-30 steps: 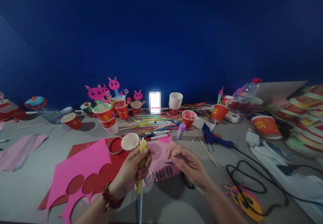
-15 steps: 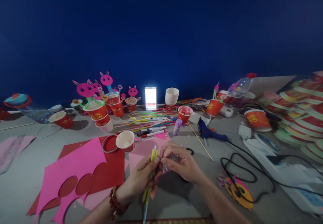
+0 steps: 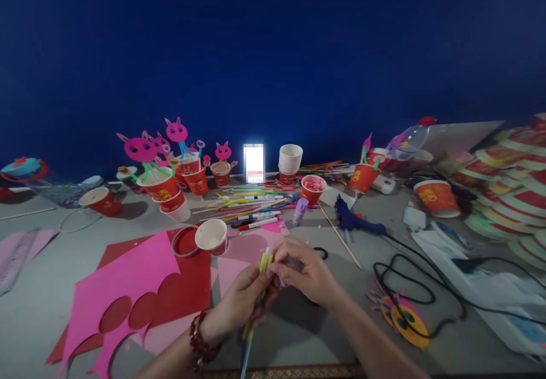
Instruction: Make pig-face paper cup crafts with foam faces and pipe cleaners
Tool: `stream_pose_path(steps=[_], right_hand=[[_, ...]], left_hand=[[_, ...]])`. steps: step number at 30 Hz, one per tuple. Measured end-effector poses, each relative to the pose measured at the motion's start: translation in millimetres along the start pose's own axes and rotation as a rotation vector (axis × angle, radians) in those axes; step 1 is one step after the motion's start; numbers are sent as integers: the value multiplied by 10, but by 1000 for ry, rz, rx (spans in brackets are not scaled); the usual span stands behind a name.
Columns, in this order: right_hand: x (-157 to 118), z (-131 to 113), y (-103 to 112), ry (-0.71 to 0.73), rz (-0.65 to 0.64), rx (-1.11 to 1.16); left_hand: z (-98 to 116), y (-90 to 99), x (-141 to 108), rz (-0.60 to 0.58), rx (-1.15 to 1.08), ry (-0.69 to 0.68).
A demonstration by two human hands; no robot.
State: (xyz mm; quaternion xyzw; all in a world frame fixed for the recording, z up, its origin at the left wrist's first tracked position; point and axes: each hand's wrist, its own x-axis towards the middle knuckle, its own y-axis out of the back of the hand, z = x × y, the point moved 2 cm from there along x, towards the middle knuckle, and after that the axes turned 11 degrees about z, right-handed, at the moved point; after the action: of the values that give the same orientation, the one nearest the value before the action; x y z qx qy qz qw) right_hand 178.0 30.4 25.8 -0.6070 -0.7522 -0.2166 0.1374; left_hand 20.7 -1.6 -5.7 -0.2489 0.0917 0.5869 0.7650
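A bundle of yellow and pale straws (image 3: 266,259) stands tilted in my left hand (image 3: 243,295), whose fingers are wrapped round it; a beaded bracelet is on that wrist. Against the upper part of the bundle, my right hand (image 3: 301,270) has its fingers pinched together, with something clear and thin partly hidden in them. The two hands touch or nearly touch. Beyond them lies a light pink sheet (image 3: 239,254), with a white paper cup (image 3: 211,237) near its left edge. A pink sheet with round cutouts (image 3: 123,271) rests on red paper (image 3: 187,288) to the left.
Red cups with pink animal faces (image 3: 140,150) stand at the back left. Pens and straws (image 3: 256,200) lie across the middle. On the right are a blue glue gun (image 3: 358,222), its looping black cable, a white power strip (image 3: 460,276), an orange-yellow cutout (image 3: 409,325) and stacked bowls (image 3: 512,191).
My left hand and the bundle have moved slightly right, closer to my right hand. My right hand keeps its pinch. The view has shifted a little.
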Motion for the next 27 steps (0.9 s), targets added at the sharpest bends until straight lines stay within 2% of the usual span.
stream_pose_path(steps=[14, 27], right_hand=[[-9, -22, -29, 37, 19, -149], [-28, -38, -32, -35, 72, -258]], left_hand=[[-60, 4, 24, -29, 13, -26], [-30, -19, -31, -14, 80, -31]])
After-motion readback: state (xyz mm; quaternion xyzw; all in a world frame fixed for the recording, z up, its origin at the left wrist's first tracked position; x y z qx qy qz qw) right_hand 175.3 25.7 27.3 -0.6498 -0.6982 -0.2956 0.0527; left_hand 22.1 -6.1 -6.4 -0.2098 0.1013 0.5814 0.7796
